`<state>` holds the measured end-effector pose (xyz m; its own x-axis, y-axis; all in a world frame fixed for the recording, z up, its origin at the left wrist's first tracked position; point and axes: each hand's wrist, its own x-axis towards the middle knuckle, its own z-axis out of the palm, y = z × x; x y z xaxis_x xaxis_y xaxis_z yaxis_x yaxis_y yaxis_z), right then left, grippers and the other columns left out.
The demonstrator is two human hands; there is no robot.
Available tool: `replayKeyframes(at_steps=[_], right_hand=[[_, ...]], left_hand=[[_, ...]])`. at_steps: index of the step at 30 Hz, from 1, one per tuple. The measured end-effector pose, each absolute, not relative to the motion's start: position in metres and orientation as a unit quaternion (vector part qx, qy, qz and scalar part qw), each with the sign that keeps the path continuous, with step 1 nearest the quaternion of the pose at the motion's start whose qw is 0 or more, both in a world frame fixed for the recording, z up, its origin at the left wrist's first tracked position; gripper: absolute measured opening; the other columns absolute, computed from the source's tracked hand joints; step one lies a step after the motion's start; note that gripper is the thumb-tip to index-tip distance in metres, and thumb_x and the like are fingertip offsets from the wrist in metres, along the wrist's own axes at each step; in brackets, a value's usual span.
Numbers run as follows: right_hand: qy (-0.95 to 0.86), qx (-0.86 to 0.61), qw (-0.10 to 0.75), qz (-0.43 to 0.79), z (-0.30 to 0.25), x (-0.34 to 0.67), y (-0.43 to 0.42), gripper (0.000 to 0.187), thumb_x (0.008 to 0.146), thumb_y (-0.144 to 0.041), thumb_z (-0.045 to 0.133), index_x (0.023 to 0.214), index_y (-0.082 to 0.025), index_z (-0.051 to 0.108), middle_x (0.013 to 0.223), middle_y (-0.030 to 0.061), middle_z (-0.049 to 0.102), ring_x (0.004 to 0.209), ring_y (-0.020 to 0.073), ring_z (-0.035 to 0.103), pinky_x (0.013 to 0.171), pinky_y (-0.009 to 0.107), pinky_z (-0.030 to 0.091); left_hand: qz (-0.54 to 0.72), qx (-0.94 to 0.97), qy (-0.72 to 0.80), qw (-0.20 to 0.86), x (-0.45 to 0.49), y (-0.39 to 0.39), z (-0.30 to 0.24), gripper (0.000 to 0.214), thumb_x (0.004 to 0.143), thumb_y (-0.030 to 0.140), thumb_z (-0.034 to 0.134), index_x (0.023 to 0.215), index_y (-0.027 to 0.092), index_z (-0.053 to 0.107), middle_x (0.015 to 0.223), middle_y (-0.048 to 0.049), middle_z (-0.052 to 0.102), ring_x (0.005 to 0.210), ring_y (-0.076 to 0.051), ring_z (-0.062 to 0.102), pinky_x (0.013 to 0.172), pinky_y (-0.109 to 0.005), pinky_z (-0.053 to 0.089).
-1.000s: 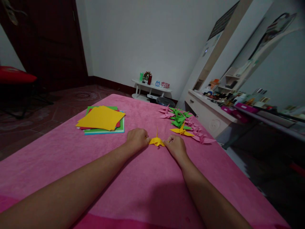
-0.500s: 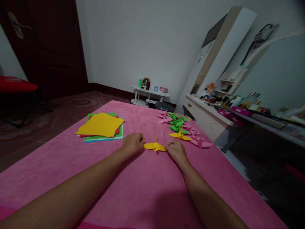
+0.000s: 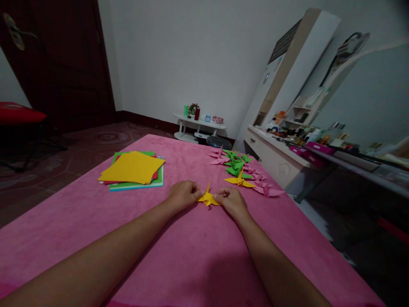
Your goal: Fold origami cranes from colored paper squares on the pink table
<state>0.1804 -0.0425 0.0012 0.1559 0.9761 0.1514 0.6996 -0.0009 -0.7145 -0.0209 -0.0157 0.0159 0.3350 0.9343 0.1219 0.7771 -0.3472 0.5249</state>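
head view: only one camera, looking down both forearms
left hand: fingers curled tight, pinching the left wing tip of the yellow crane
right hand: fingers closed too, pinching the right wing tip
yellow crane: sitting on the pink cloth between the two hands, touching both, point sticking up
change: hands are sitting closer together than half a second ago; crane was stretched out flat and wide then, now it is looking bunched and narrower
meaning: by my read the wings are being worked in and out, so shaping is going on and the crane is not lying with the others
folded pile: pink and green cranes plus one yellow, lying near, beyond the right hand
paper stack: coloured sheets, yellow on top, lying well apart, beyond the left hand
background: small white table standing by the wall
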Motion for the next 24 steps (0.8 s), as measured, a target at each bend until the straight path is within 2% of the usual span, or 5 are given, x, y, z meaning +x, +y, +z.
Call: replayKeyframes(at_steps=[8,13,18,21,24], right_hand=[[-0.63,-0.674,0.321,0.214,0.006,0.178,-0.047,0.012,0.061,-0.023,0.069,0.073,-0.023,0.07,0.065,-0.0023,0.066,0.059,0.0117,0.057,0.054,0.02,0.038],[-0.632,-0.654,0.336,0.244,0.001,0.182,-0.042,0.016,0.058,-0.017,0.068,0.073,-0.021,0.071,0.064,-0.0028,0.065,0.058,0.0111,0.057,0.054,0.02,0.039],[-0.614,-0.616,0.357,0.342,0.005,0.187,-0.041,0.016,0.056,-0.015,0.067,0.072,-0.017,0.07,0.06,-0.0029,0.063,0.053,0.0095,0.053,0.051,0.02,0.039],[-0.604,-0.581,0.351,0.419,0.011,0.189,-0.044,0.02,0.054,-0.014,0.068,0.074,-0.014,0.07,0.062,-0.0022,0.064,0.055,0.0089,0.052,0.052,0.02,0.039],[-0.597,-0.576,0.35,0.435,0.015,0.19,-0.046,0.017,0.052,-0.012,0.067,0.068,-0.012,0.068,0.058,-0.0033,0.061,0.052,0.0079,0.049,0.05,0.019,0.036]], left_hand=[[0.207,0.806,0.522,0.189,-0.023,-0.014,0.011,0.021,0.076,0.035,0.055,0.087,0.026,0.07,0.086,-0.0017,0.07,0.077,-0.017,0.06,0.059,-0.024,0.032],[0.203,0.814,0.503,0.207,-0.027,-0.012,0.014,0.023,0.073,0.021,0.052,0.087,0.026,0.07,0.087,-0.0011,0.07,0.077,-0.016,0.06,0.06,-0.023,0.035],[0.196,0.824,0.44,0.297,-0.034,-0.002,0.01,0.023,0.068,0.036,0.06,0.082,0.02,0.069,0.072,-0.0008,0.066,0.062,-0.014,0.055,0.053,-0.021,0.033],[0.206,0.813,0.435,0.329,-0.035,0.003,0.001,0.02,0.065,0.035,0.062,0.072,0.018,0.068,0.062,0.0007,0.061,0.057,-0.012,0.051,0.051,-0.02,0.031],[0.237,0.782,0.441,0.372,-0.034,0.006,-0.006,0.021,0.067,0.036,0.06,0.066,0.016,0.066,0.056,0.0024,0.055,0.052,-0.01,0.045,0.049,-0.019,0.028]])
